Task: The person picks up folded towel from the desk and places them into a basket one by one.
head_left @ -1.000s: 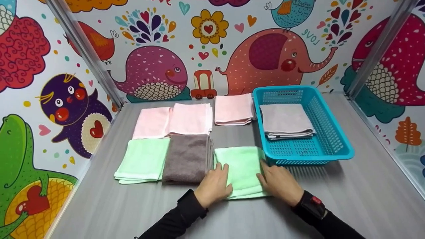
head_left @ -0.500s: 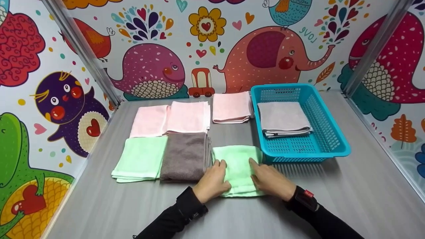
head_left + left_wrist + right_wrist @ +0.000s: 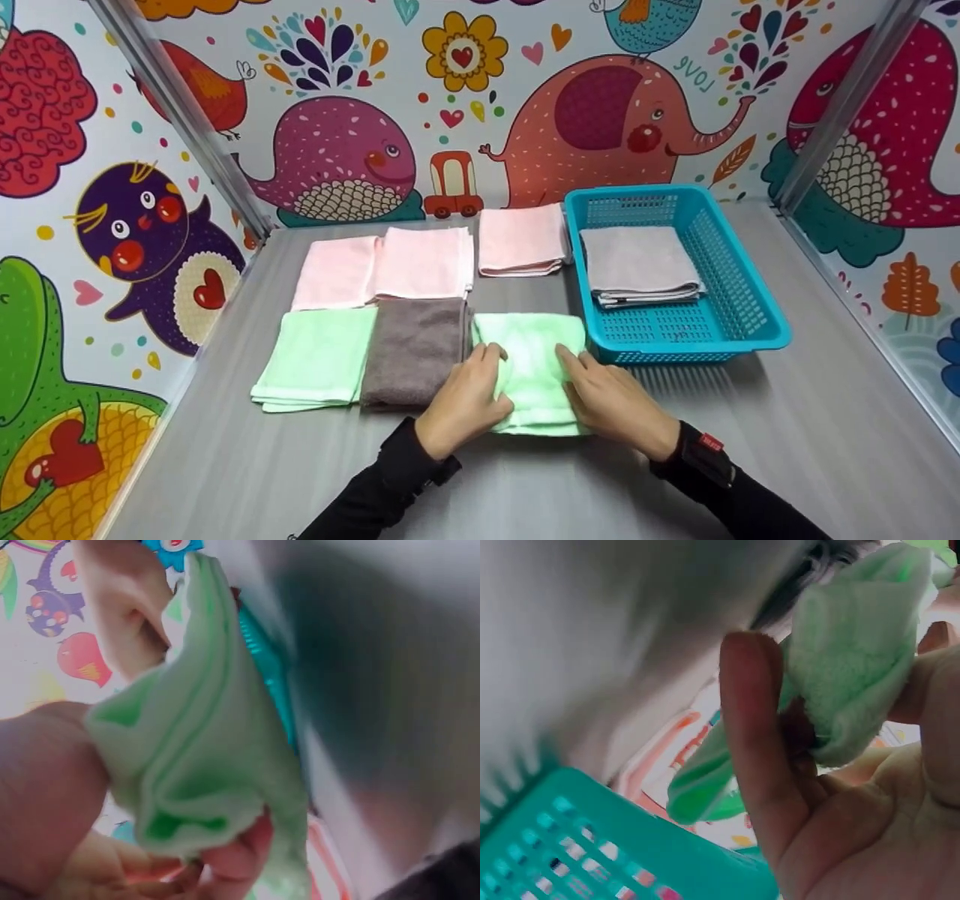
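Note:
A folded light green towel (image 3: 534, 375) is held between both hands at the middle front of the table. My left hand (image 3: 463, 399) pinches its left side, thumb and fingers on either face. On the opposite side, my right hand (image 3: 621, 403) grips the towel's edge. Layered folds of the green towel (image 3: 214, 720) show from the side in the left wrist view, with the cloth bunched at the fingers. In the right wrist view, the green towel (image 3: 855, 652) sags between the fingers and palm, apart from the table. The undersides of the fingers are partly hidden.
Right of the towel stands a blue-green basket (image 3: 765, 341) holding folded greyish-pink towels (image 3: 643, 259). A dark grey-brown towel (image 3: 415, 356) and another green towel (image 3: 319, 356) lie to the left. Pink towels (image 3: 424, 262) lie behind them. Patterned walls surround the table.
My right hand has come left onto the towel's edge, and both hands now grip it. The towel has risen slightly and shifted away from me. The other towels and basket stay put.

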The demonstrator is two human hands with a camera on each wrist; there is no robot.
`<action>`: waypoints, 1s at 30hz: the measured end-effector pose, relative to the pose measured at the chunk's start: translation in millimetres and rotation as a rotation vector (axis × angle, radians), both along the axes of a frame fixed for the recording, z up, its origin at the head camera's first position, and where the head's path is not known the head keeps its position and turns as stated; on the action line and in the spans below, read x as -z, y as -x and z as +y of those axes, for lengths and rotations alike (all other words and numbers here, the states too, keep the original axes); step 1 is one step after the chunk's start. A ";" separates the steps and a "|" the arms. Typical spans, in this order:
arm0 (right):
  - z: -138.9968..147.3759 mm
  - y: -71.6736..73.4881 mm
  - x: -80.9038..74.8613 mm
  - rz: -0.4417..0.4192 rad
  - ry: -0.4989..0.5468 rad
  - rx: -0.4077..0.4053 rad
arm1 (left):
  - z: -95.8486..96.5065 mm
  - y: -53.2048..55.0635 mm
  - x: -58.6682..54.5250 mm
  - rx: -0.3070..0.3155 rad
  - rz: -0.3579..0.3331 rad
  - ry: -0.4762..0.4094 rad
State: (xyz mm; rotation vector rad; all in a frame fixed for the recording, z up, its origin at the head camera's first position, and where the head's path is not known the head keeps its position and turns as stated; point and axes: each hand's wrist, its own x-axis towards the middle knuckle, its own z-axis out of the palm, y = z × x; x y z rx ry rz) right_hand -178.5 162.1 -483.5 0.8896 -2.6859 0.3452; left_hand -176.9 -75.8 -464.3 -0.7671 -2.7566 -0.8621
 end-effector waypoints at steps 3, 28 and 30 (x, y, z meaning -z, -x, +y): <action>-2.1 -1.3 -12.0 -0.012 0.032 -0.017 | -4.8 -1.6 -12.5 0.004 0.033 -0.012; 65.3 77.9 -95.7 0.019 0.242 0.009 | 61.9 92.6 -73.7 0.015 0.175 -0.113; 76.4 89.7 -101.3 0.006 0.245 0.039 | 76.6 107.5 -75.0 0.022 0.164 -0.112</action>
